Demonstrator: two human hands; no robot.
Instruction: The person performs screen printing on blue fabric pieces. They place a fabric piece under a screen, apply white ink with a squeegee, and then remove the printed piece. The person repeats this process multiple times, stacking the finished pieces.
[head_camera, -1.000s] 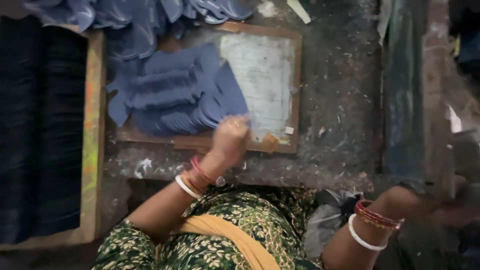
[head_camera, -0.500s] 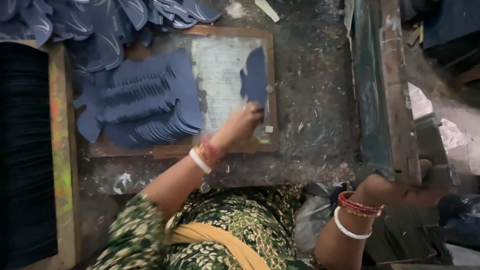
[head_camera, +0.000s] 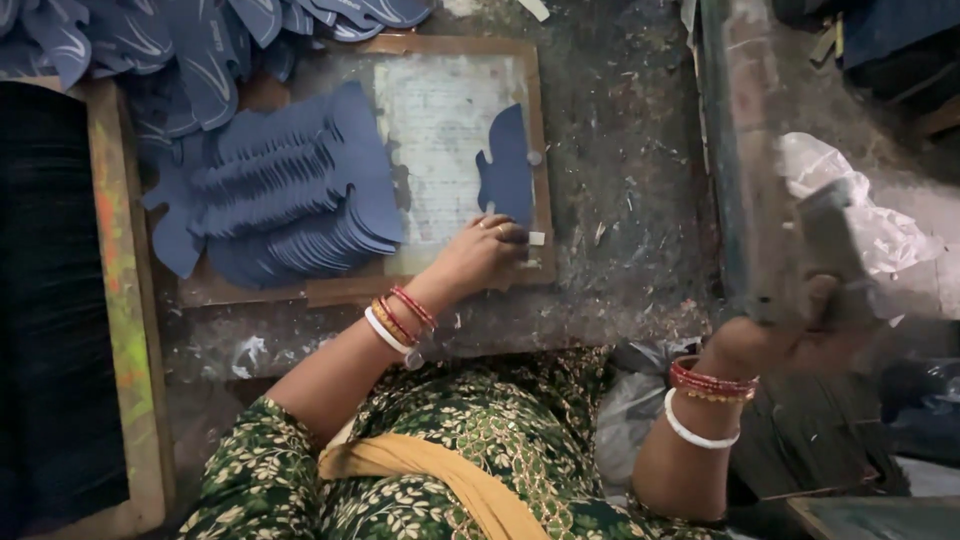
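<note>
Fanned stack of blue cutouts (head_camera: 290, 200) at the board's left edge; black sheet stack (head_camera: 50, 300) in a wooden tray; white crumpled plastic (head_camera: 860, 220) far right.
</note>
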